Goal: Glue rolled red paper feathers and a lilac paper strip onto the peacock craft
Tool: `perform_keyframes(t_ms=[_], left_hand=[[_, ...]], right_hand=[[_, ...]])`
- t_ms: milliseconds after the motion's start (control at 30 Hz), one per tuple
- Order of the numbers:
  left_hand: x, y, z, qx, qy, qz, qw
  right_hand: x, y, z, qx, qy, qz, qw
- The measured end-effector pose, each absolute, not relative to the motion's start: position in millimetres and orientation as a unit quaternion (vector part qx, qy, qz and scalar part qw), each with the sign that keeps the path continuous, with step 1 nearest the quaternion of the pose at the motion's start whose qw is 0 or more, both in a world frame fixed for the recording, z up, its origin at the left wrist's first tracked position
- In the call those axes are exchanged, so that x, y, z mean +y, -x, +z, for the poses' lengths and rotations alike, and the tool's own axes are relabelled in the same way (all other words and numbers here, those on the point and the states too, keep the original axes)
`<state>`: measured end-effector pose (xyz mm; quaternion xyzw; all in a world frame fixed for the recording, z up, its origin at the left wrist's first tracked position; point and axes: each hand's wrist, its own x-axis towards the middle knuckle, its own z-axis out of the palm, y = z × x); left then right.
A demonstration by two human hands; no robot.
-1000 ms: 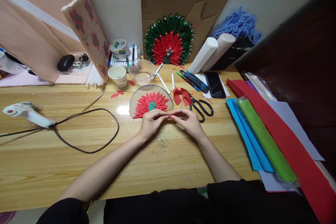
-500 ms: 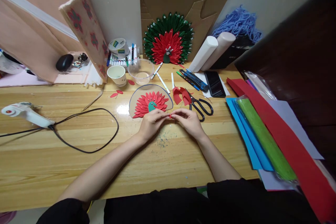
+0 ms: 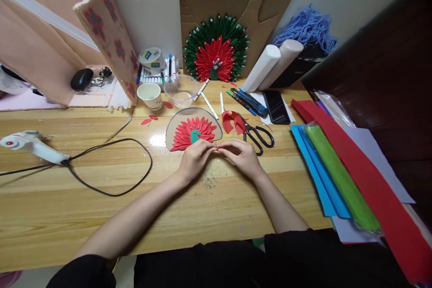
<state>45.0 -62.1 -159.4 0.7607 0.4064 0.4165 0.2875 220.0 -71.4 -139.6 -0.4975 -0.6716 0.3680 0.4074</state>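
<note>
My left hand (image 3: 196,158) and my right hand (image 3: 243,156) meet over the middle of the table, fingertips pinched together. Between them shows a tiny bit of a red paper piece (image 3: 218,147); most of it is hidden by the fingers. Just behind my left hand lies a cardboard half-round (image 3: 173,127) edged in dark blue, bearing a bird with layered red paper feathers (image 3: 184,130) and a green head (image 3: 195,135). Black-handled scissors (image 3: 259,137) lie beyond my right hand, their blades by cut red paper scraps (image 3: 228,123).
A white glue gun (image 3: 37,145) with a looped black cord rests at left. Behind stand a paper cup (image 3: 150,97), a clear bowl (image 3: 181,91) and a green-and-red feathered peacock (image 3: 216,49). Coloured sheets (image 3: 364,166) and a phone (image 3: 276,107) lie at right.
My fingertips have shifted very slightly around the red paper piece. Both hands stay in the same place, and everything on the table lies as before.
</note>
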Motion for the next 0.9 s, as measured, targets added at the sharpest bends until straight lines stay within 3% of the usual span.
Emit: perform_keyframes(t_ms=[567, 900], left_hand=[[-61.2, -45.5, -161.4, 0.411, -0.759, 0.406, 0.300], [-62.0, -45.3, -162.4, 0.387, -0.764, 0.417, 0.306]], right_hand=[[-66.6, -229.0, -140.7, -0.747, 0.504, 0.246, 0.356], [-68.5, -222.8, -145.0, -0.744, 0.494, 0.273, 0.358]])
